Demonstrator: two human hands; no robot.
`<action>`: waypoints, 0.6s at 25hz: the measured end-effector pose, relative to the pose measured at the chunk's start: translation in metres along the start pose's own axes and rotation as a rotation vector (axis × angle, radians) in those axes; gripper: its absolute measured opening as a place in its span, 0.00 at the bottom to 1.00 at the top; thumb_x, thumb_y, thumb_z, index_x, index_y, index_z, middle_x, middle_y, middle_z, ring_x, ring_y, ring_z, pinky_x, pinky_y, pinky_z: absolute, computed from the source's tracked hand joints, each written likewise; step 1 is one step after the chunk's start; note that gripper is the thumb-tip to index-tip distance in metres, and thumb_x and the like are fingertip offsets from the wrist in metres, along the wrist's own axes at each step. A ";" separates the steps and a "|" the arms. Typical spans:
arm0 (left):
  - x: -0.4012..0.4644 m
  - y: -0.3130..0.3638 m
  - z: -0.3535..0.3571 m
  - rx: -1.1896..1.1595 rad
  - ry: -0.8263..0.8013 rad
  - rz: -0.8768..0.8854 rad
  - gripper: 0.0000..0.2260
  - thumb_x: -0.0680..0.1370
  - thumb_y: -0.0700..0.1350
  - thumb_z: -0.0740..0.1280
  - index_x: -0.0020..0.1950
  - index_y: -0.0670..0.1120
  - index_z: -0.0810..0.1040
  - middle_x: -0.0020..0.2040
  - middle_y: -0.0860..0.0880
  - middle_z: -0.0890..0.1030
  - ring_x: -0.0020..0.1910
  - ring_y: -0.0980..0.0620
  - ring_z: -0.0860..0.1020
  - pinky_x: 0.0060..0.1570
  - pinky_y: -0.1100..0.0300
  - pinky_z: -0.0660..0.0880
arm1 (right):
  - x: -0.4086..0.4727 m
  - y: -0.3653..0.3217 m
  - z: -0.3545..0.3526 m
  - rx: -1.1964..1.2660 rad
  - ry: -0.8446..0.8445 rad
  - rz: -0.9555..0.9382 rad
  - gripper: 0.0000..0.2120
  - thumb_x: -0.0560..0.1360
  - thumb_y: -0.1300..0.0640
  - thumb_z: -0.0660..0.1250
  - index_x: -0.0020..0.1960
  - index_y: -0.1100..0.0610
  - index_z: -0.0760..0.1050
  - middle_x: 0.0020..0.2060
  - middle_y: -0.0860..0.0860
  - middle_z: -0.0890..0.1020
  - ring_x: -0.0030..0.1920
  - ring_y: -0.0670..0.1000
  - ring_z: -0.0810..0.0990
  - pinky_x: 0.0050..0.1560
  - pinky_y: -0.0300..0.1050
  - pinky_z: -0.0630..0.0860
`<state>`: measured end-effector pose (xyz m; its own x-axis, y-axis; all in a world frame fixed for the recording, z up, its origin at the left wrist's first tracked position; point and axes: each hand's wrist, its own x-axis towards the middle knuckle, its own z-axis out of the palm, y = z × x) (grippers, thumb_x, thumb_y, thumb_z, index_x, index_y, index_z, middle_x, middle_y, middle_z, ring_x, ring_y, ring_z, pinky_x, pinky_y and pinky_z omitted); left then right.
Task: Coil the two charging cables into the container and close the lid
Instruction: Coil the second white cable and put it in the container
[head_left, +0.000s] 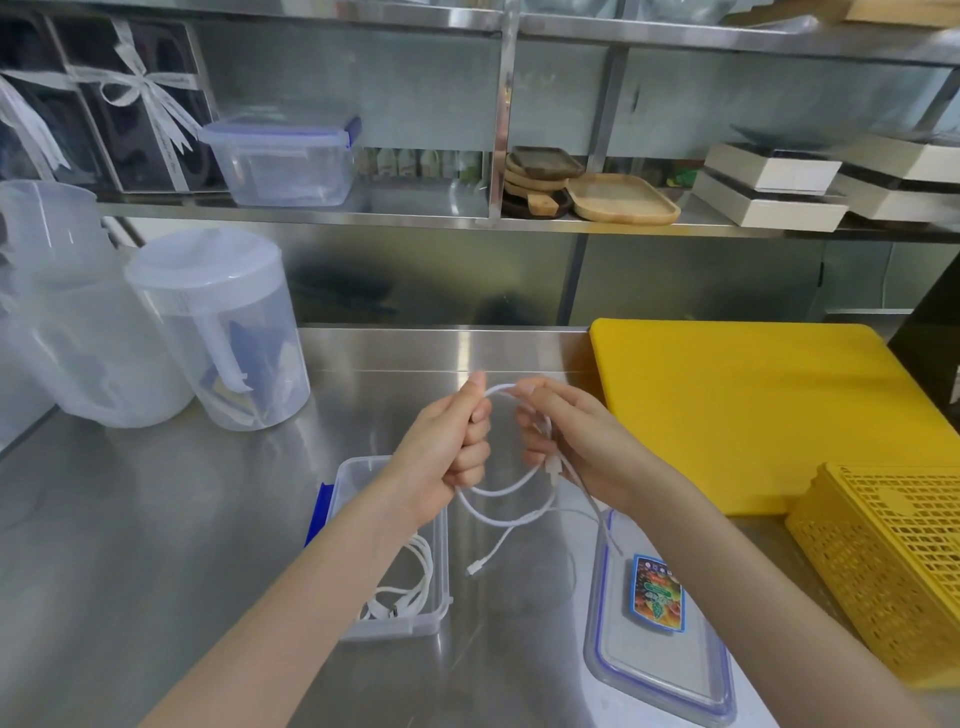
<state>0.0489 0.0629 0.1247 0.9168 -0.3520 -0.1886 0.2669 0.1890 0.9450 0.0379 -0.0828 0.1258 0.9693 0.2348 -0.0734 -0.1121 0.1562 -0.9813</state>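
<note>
Roughly halfway — first white cable already coiled in the clear container. Left hand and right hand both grip the second cable, looping it above the steel counter. Lid lies off, right of container — unclosed.

I am standing in a commercial kitchen: my worktop is brushed stainless steel, backed by a steel wall and steel shelves. A yellow chopping board and a yellow perforated crate sit to my right, clear plastic jugs to my left. The shelf holds wooden serving trays, a lidded food box and small bottles.
</note>
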 end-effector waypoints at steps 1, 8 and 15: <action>-0.001 -0.001 -0.001 0.016 -0.020 -0.029 0.19 0.79 0.55 0.56 0.30 0.49 0.61 0.20 0.56 0.58 0.16 0.59 0.55 0.15 0.69 0.54 | 0.000 -0.001 0.001 0.009 0.006 0.028 0.12 0.77 0.51 0.59 0.40 0.56 0.75 0.27 0.48 0.71 0.23 0.43 0.67 0.25 0.34 0.69; -0.004 -0.005 -0.005 -0.035 -0.214 -0.188 0.17 0.79 0.47 0.54 0.31 0.45 0.70 0.19 0.53 0.65 0.17 0.57 0.63 0.19 0.67 0.64 | 0.002 -0.005 0.015 -0.329 0.199 0.110 0.20 0.79 0.45 0.52 0.33 0.53 0.70 0.20 0.46 0.66 0.17 0.42 0.62 0.18 0.32 0.60; -0.003 -0.001 -0.018 0.257 -0.502 -0.231 0.12 0.76 0.48 0.60 0.54 0.47 0.77 0.52 0.45 0.81 0.29 0.51 0.80 0.35 0.60 0.78 | 0.001 -0.010 0.020 -0.507 0.187 0.168 0.22 0.80 0.44 0.46 0.39 0.52 0.72 0.26 0.46 0.74 0.23 0.39 0.73 0.24 0.32 0.66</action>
<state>0.0514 0.0803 0.1191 0.5751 -0.7585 -0.3065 0.3047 -0.1491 0.9407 0.0354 -0.0654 0.1390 0.9747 0.0350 -0.2206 -0.1936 -0.3601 -0.9126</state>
